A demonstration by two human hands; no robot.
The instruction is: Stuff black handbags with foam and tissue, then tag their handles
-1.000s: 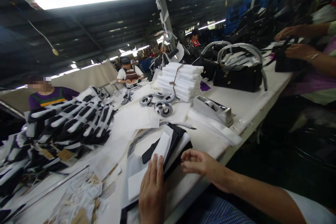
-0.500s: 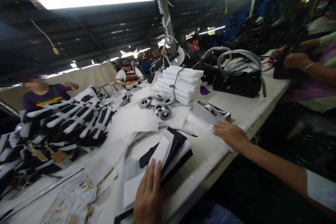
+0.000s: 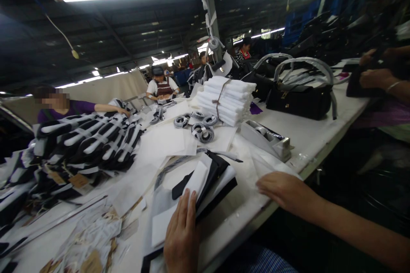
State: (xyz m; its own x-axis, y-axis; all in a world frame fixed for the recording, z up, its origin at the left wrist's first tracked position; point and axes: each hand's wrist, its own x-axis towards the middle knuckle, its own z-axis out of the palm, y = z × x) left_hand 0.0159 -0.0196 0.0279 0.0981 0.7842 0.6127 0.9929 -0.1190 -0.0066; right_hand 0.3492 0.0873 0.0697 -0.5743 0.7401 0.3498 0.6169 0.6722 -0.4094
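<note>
My left hand (image 3: 182, 234) lies with its fingers stretched out on a black handbag (image 3: 216, 170), which is on its side on the table. White padding (image 3: 199, 175) covers part of the bag under my fingertips. A wrapped strap (image 3: 173, 165) curves from the bag's far side. To the right, my right hand (image 3: 288, 190) has its fingers pressed together at the near edge of a thin white sheet (image 3: 267, 163); the fingertips are partly hidden. Just beyond the sheet stands a grey tape dispenser (image 3: 264, 137).
Wrapped straps in coils (image 3: 202, 132) lie before a tied stack of white padding (image 3: 226, 98). Black bags in wrapping (image 3: 92, 138) are piled left, with tags and plastic (image 3: 92, 239) nearer. A finished handbag (image 3: 299, 100) stands right. Co-workers sit around the table (image 3: 243, 204).
My right hand has moved back from the tape dispenser toward the table's near edge, and the sheet has shifted with it. My left hand stays on the bag. A co-worker's arm now reaches across the left pile.
</note>
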